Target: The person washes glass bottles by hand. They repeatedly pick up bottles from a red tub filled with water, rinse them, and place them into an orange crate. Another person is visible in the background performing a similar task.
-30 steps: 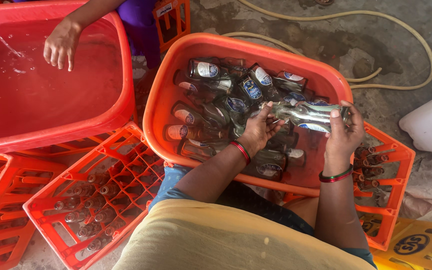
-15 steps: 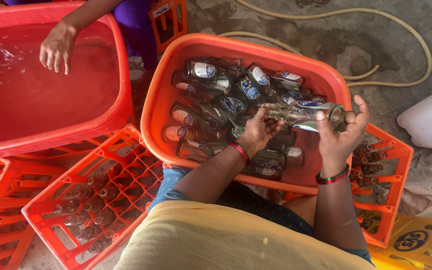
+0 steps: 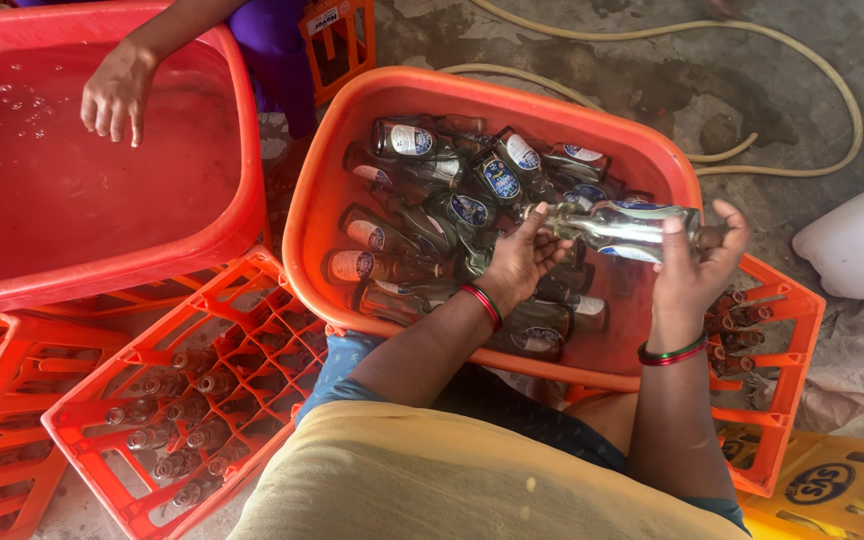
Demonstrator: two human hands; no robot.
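Observation:
I hold a clear glass bottle (image 3: pixel 624 224) with a blue and white label sideways over an orange tub (image 3: pixel 352 170). My left hand (image 3: pixel 520 258) grips its neck end. My right hand (image 3: pixel 694 268) grips its base end. The tub holds several more labelled glass bottles (image 3: pixel 422 215) lying in water. Both my wrists wear red and green bangles.
Another person's hand (image 3: pixel 112 92) hangs over a large red tub of water (image 3: pixel 102 250) at the upper left. An orange crate (image 3: pixel 167 400) with several bottles stands at the lower left, another crate (image 3: pixel 772 350) at the right. A hose (image 3: pixel 752 60) lies on the wet floor. A white sack (image 3: pixel 857 240) sits far right.
I have raised the bottle a little and turned it between my hands. The other person's hand has shifted slightly over the red tub.

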